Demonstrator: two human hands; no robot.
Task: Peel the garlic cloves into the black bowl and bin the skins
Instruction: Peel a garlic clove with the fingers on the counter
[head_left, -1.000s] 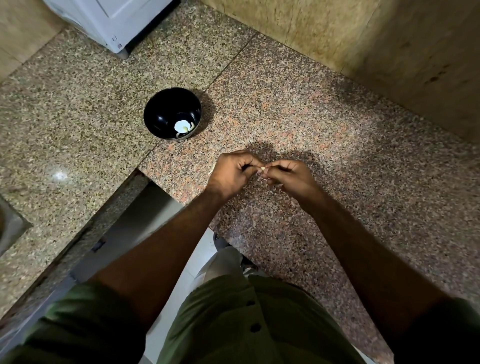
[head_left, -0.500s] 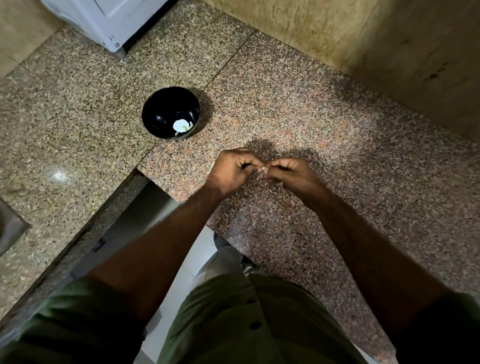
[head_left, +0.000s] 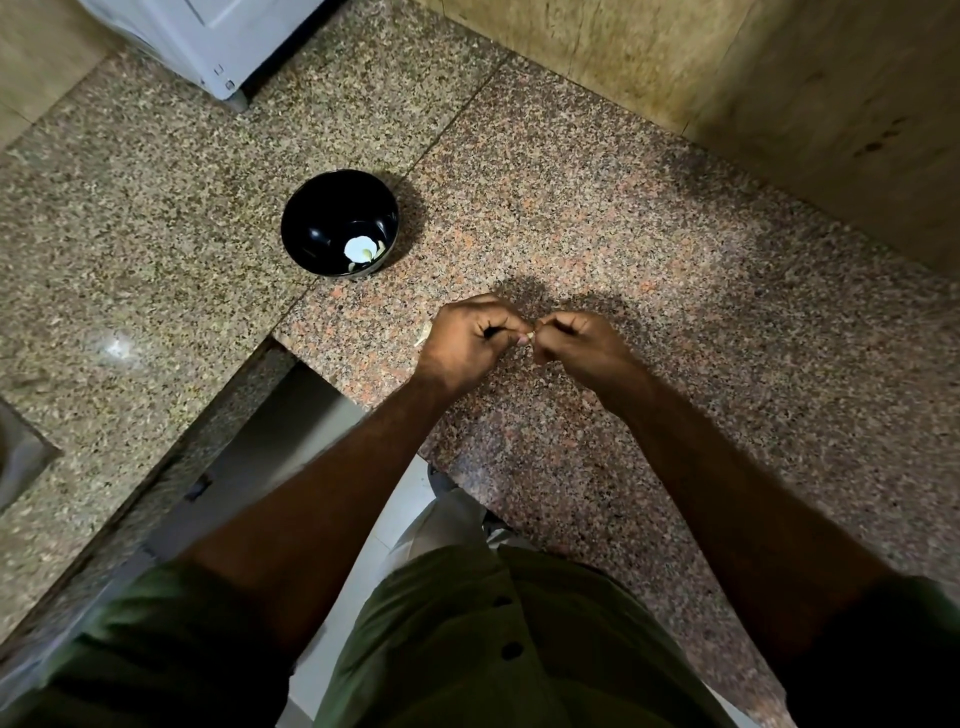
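Your left hand (head_left: 467, 340) and right hand (head_left: 576, 340) pinch one garlic clove (head_left: 531, 336) (barely visible); the black bowl (head_left: 317, 223) lies far-left, nearer your left hand.

Black glossy bowl (head_left: 332, 218) with pale white bits inside, speckled pink-brown granite counter (head_left: 623, 249), olive green shirt (head_left: 467, 649), white appliance (head_left: 218, 36)

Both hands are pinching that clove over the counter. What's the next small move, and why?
Probably keep pulling the skin off. The left hand and right hand pinch the garlic clove between them, well short of the black bowl, so it looks not yet ready to drop in.
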